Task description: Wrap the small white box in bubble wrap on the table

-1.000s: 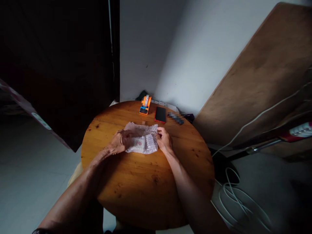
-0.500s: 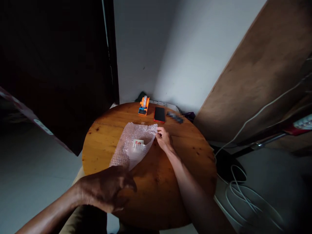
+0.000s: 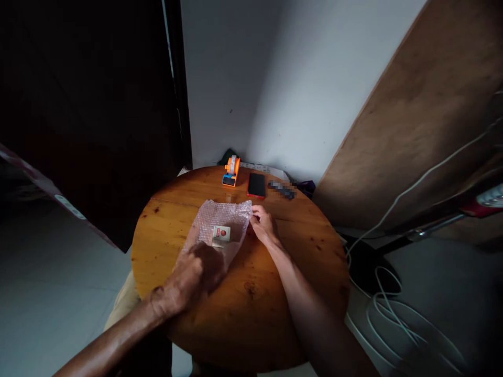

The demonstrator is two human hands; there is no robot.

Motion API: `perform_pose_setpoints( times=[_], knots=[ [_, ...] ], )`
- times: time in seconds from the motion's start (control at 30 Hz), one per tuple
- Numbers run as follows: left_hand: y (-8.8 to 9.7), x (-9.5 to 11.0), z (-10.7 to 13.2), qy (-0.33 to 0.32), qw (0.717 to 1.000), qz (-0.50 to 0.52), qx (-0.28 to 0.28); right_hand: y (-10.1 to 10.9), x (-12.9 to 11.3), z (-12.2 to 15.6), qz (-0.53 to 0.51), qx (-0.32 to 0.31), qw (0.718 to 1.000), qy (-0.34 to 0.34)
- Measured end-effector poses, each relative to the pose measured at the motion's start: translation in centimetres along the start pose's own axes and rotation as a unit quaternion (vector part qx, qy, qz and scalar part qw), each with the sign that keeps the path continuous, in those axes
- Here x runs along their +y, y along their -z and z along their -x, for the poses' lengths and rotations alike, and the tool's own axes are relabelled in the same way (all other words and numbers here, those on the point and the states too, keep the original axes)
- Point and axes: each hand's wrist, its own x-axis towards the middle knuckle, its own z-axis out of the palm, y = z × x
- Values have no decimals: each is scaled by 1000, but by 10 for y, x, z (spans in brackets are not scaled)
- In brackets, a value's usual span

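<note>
A sheet of clear bubble wrap [image 3: 206, 217] is spread on the round wooden table [image 3: 259, 314]. On it rests a small white box [image 3: 221, 235] with red print. My right hand [image 3: 265, 226] is closed, pinching the sheet's far right corner between thumb and fingers. Over the near part of the wrap is my left hand [image 3: 200, 272], its knuckles just below the box. Blur and the turn of that hand hide its fingers, so whether it grips the wrap or box does not show.
Toward the back of the table stand an orange and blue tape dispenser [image 3: 231, 172] and a phone in a red case [image 3: 257, 185]. A blurred-out dark item [image 3: 282, 189] lies to their right. White cable [image 3: 393, 314] coils on the floor at right.
My left hand has swung forward and right from the table's near edge onto the wrap beside the box. The box's printed face shows more plainly. My right hand keeps its pinch at the corner.
</note>
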Motion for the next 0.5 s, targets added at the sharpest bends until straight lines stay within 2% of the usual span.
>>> perform_pose_setpoints(
  times=[0.03, 0.07, 0.13, 0.17, 0.23, 0.37, 0.5],
  knots=[
    [-8, 4, 6, -21, 999, -15, -42, 0, 0, 0, 4, 1, 1000, -1],
    [-15, 8, 11, -74, 987, -71, -124, 1, 0, 0, 8, 1, 1000, -3],
    [-22, 16, 17, -150, 944, -144, -256, 1, -1, 1, 13, -1, 1000, -8],
    [-23, 19, 18, -166, 928, -169, -289, 2, -2, 1, 15, -2, 1000, -11],
    [-19, 22, 17, -152, 922, -186, -305, 2, -5, 3, 19, -3, 1000, -18],
    [-11, 20, 13, -90, 941, -164, -282, 2, -15, 8, 33, -7, 999, -29],
    [-18, 14, 17, -94, 948, -156, -262, 4, -22, 11, 45, -13, 998, -29]
  ],
)
